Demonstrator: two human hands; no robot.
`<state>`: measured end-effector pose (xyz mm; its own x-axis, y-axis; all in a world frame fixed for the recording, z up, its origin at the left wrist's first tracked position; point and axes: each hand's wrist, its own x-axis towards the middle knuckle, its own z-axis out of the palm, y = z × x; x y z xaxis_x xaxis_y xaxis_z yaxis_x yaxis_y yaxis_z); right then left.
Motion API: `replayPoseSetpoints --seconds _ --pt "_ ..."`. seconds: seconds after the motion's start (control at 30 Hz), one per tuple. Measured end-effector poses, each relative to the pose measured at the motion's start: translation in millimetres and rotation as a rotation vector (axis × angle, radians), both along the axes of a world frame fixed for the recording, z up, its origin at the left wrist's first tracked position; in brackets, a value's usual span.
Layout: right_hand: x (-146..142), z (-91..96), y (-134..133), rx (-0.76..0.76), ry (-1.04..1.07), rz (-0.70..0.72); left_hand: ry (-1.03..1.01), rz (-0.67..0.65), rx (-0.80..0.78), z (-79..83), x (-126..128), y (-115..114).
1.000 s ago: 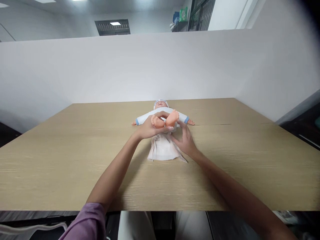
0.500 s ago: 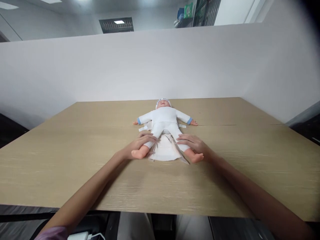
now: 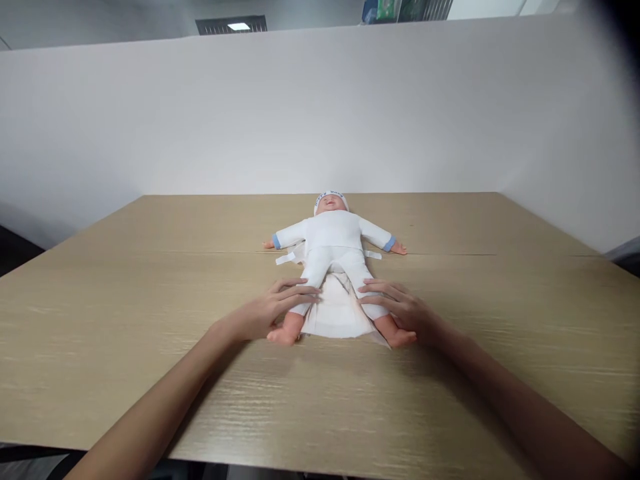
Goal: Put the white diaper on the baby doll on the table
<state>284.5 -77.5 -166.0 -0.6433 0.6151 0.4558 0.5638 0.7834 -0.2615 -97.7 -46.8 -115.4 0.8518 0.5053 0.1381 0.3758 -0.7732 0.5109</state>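
A baby doll in a white suit with blue cuffs and a printed cap lies on its back, arms spread and feet towards me. Beneath its hips and between its legs lies an open white diaper, its front flap flat on the table. A fastening tab sticks out at the doll's left-hand side in view, and another tab on the other side. My left hand is curved over one lower leg, thumb hidden. Over the other lower leg, my right hand lies with its fingers bent across it.
The wooden table has a seam running across it behind the doll's legs. A white partition rises at the back edge and continues on the right. Shelved items show beyond its top.
The view has tipped downward, so the doll sits larger and lower. Both hands remain at the legs. The leg under my left hand now points more towards me, and the diaper flap looks flatter.
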Motion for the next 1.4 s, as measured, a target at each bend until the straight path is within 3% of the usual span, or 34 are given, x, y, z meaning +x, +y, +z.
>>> replayPoseSetpoints --seconds 0.3,0.47,0.6,0.73,0.9,1.07,1.23,1.4 --pt "3.6 2.0 0.2 -0.198 0.115 0.048 -0.017 0.004 0.009 -2.4 0.8 0.9" --pt "-4.9 24.1 -8.9 -0.273 0.152 0.009 -0.058 0.076 -0.027 5.8 10.8 -10.7" --pt "-27.0 35.5 -32.5 -0.189 -0.018 -0.138 -0.011 0.195 0.045 1.1 30.9 -26.5" --pt "-49.7 23.1 -50.0 -0.026 -0.112 -0.261 0.048 0.274 0.175 -8.6 45.0 -35.4" --pt "-62.4 17.3 -47.0 0.029 -0.113 -0.388 0.033 0.284 0.226 -8.6 46.0 -31.3" --pt "-63.5 35.4 -22.4 -0.054 0.053 -0.401 -0.098 0.341 0.128 8.1 47.8 -9.2" --pt "-67.3 49.9 26.7 -0.006 0.399 -0.399 -0.357 0.404 0.029 26.8 59.8 38.8" --pt "-68.7 47.3 95.8 -0.386 0.652 -0.532 -0.497 0.543 -0.365 28.2 83.2 104.9"
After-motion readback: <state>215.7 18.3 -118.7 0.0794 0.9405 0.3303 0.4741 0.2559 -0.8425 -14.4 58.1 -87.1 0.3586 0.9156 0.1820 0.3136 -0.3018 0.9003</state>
